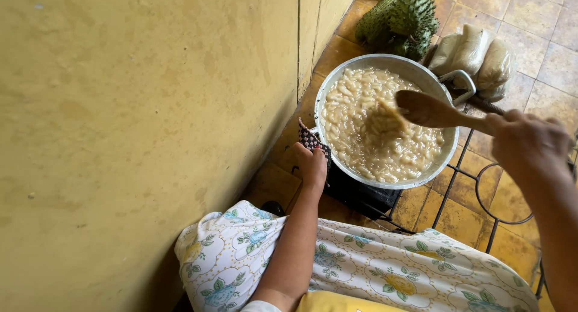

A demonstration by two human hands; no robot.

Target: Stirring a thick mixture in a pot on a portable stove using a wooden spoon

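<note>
Your left hand (pixel 312 166) clenches the checked cloth (pixel 313 141) at the pot (pixel 337 83) near rim; your right hand (pixel 530 145) grasps the wooden spoon (pixel 430 110), long axis running from hand leftward, bowl over the pot's middle

The person is wearing a white garment (pixel 385 273) printed with yellow and blue flowers and green leaves inside oval outlines, draping over the lap below the left hand (pixel 313 166). A plain yellow cloth edge (pixel 328 302) is showing beneath it. Both forearms are showing bare, with no sleeves; the right hand (pixel 530 145) is wearing nothing.
</note>
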